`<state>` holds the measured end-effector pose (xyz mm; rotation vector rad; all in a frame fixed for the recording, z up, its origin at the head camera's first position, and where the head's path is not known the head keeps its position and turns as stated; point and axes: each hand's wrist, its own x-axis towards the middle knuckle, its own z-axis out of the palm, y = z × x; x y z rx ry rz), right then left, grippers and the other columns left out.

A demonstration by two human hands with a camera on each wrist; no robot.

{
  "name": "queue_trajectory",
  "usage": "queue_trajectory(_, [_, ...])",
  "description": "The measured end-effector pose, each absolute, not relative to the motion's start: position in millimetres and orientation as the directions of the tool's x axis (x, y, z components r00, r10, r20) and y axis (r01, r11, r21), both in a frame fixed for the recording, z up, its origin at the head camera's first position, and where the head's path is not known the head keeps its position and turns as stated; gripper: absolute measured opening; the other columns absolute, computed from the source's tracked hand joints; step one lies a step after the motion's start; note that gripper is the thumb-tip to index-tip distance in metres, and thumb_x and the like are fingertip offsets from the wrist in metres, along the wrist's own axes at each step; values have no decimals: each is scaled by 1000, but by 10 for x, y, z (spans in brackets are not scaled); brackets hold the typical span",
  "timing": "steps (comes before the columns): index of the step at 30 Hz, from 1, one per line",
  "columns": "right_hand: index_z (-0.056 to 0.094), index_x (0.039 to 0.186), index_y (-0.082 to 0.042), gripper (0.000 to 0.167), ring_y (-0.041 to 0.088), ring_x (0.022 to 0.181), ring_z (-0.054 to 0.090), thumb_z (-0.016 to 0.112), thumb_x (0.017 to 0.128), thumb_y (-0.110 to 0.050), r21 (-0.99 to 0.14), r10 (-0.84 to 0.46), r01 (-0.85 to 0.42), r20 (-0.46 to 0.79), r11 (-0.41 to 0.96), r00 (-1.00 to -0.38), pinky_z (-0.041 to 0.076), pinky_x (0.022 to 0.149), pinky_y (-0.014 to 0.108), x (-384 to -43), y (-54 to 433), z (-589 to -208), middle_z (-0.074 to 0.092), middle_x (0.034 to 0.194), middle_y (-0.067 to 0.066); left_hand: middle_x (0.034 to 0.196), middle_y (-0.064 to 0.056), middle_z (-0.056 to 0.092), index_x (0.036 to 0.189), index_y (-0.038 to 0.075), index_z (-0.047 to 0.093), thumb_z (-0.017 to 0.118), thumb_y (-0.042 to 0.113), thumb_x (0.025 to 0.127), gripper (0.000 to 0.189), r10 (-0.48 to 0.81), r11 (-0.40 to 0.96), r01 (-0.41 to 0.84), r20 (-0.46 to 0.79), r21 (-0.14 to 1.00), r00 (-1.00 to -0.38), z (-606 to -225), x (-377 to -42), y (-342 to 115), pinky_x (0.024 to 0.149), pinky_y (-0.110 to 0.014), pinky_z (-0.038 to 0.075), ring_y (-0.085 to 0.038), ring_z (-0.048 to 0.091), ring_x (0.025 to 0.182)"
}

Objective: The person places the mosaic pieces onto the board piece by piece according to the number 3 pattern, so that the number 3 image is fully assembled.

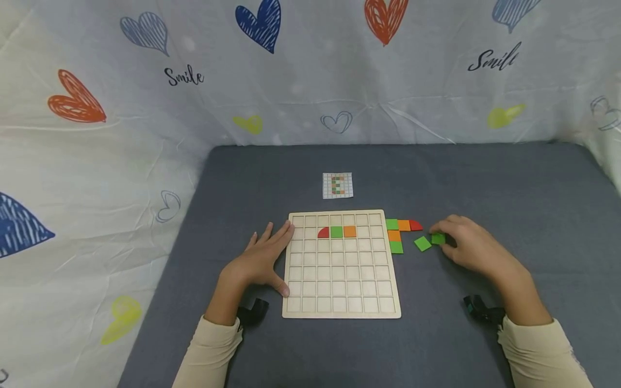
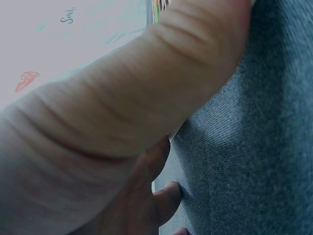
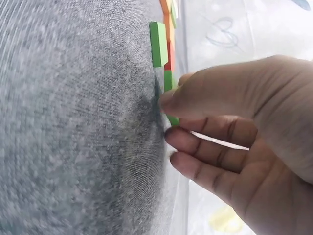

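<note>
A wooden grid board (image 1: pixel 342 269) lies on the grey cloth. In its second row sit a red quarter-round tile (image 1: pixel 323 233), a green square tile (image 1: pixel 336 231) and an orange square tile (image 1: pixel 349 231). Along the board's left edge rests my left hand (image 1: pixel 262 258), fingers spread, with thumb and fingertips touching the rim. To the right of the board, my right hand (image 1: pixel 473 245) pinches a green tile (image 1: pixel 438 238) between thumb and finger, close to the cloth. Another green tile (image 1: pixel 422 244) lies just beside it; the right wrist view also shows this loose tile (image 3: pixel 157 44).
Touching the board's right side is a cluster of tiles: green (image 1: pixel 396 247), orange (image 1: pixel 404 225) and red (image 1: pixel 415 225) among them. Behind the board lies a small printed pattern card (image 1: pixel 338 186). A white curtain (image 1: pixel 301 81) with hearts hangs at the table's back and left.
</note>
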<state>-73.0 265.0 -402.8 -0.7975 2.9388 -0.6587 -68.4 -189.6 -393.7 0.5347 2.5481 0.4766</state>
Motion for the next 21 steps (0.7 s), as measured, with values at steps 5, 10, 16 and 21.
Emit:
queue_trajectory(5, [73, 108, -2, 30, 27, 91, 61, 72, 80, 9, -423, -495, -488, 100, 764, -863, 52, 76, 49, -721, 2633, -4022, 64, 103, 10, 168, -3, 2, 163, 13, 10, 96, 52, 47, 149, 455, 859, 284, -381, 426, -805, -3937, -675, -1892, 116, -64, -1, -37, -6, 151])
queue_trajectory(10, [73, 108, -2, 30, 24, 89, 60, 71, 81, 10, -429, -503, -499, 113, 753, -857, 52, 75, 47, -716, 2604, -4017, 63, 102, 8, 168, -3, 2, 163, 14, 10, 96, 53, 47, 150, 451, 860, 279, -381, 426, -807, -3941, -672, -1892, 116, -63, -1, -36, -6, 151])
queue_trajectory(16, [74, 107, -3, 29, 23, 90, 61, 71, 81, 9, -428, -510, -509, 122, 747, -851, 52, 77, 46, -705, 2551, -4008, 64, 101, 6, 168, -2, 2, 163, 15, 9, 97, 52, 47, 149, 446, 863, 274, -387, 424, -807, -3950, -680, -1896, 116, -62, -1, -35, -6, 151])
queue_trajectory(21, [74, 106, -4, 28, 23, 90, 60, 72, 81, 8, -430, -519, -521, 133, 738, -845, 52, 76, 46, -704, 2508, -4015, 65, 101, 6, 168, -2, 1, 163, 15, 8, 96, 53, 48, 149, 445, 866, 275, -394, 418, -804, -3949, -685, -1898, 116, -62, -2, -35, -7, 151])
